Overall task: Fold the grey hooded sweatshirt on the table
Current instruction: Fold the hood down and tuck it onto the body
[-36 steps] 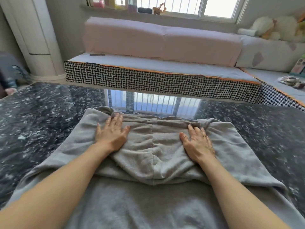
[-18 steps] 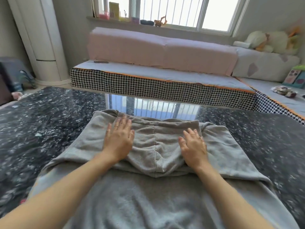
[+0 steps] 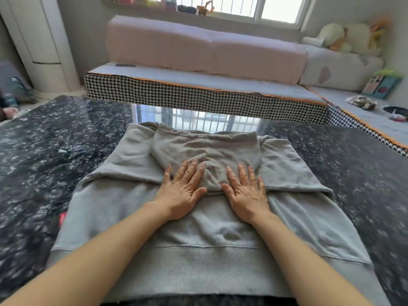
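Note:
The grey hooded sweatshirt (image 3: 205,237) lies flat on the dark speckled table (image 3: 57,155), its ribbed hem nearest me. Its hood (image 3: 205,146) is folded down over the body. My left hand (image 3: 182,191) lies flat with straight fingers on the hood's lower left edge. My right hand (image 3: 246,193) lies flat beside it on the hood's lower right edge. Both palms press the cloth, a narrow gap between the thumbs. A small red tag (image 3: 63,217) shows at the sweatshirt's left side.
Behind the table runs a low bench (image 3: 198,93) with a houndstooth edge and pink cushions (image 3: 203,47). Plush toys (image 3: 344,36) and small items sit at the right. A white column unit (image 3: 42,45) stands at the back left.
Both hands slid toward me and closer together, from the hood's upper part to its lower edge. The hem has come into sight as the view tilted down.

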### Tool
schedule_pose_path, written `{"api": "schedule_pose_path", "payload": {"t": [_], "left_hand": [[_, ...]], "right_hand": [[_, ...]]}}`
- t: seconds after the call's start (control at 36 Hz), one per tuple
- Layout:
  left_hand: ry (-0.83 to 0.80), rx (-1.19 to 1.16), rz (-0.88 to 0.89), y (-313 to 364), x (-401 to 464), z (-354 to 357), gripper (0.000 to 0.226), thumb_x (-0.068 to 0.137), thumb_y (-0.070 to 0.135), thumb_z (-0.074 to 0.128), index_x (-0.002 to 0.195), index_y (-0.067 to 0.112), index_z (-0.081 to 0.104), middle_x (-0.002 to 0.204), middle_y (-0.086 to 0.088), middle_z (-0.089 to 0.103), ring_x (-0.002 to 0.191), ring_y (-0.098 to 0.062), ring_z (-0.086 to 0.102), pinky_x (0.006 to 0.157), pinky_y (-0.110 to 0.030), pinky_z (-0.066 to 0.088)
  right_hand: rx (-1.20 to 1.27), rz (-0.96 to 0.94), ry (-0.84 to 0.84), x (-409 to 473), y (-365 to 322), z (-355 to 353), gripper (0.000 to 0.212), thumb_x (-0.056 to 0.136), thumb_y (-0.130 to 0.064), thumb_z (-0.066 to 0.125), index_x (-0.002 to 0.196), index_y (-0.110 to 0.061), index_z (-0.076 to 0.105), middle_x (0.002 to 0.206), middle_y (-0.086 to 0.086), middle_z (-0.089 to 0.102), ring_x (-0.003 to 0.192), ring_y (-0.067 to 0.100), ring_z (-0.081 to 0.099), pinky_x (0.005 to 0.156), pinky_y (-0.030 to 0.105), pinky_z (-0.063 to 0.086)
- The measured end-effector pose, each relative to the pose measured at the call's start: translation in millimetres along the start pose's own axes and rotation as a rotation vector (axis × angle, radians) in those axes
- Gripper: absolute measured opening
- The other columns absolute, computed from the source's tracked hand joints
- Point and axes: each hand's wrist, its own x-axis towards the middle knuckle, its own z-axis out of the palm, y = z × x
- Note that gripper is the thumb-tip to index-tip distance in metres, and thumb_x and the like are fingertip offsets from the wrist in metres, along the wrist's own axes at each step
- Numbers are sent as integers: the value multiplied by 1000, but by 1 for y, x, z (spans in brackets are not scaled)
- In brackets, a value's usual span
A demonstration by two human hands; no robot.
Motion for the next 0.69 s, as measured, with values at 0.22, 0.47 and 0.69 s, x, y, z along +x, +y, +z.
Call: {"api": "schedule_pose_path", "payload": {"t": [0.22, 0.47, 0.69], "left_hand": [[-165, -91, 133, 3, -81, -14, 94, 73, 74, -12, 150, 23, 10, 158, 5, -3, 145, -10, -4, 116, -38, -5], [139, -13, 616, 25, -164, -21, 24, 87, 44, 47, 97, 26, 59, 113, 9, 61, 104, -12, 59, 91, -23, 39], [170, 184, 610, 25, -164, -21, 43, 73, 18, 42, 115, 23, 50, 118, 1, 63, 104, -15, 64, 79, -23, 55]], "right_hand": [[162, -94, -104, -70, -7, 1, 58, 97, -47, 28, 149, -26, 12, 159, 2, -5, 146, 20, -6, 117, 41, -5], [122, -643, 199, -165, -22, 1, 36, 83, -53, 50, 98, -22, 60, 112, -7, 61, 106, 9, 54, 96, 19, 34], [-37, -632, 188, -174, -19, -3, 35, 79, -40, 41, 94, -20, 67, 100, -5, 67, 88, 16, 66, 69, 28, 57]]}}
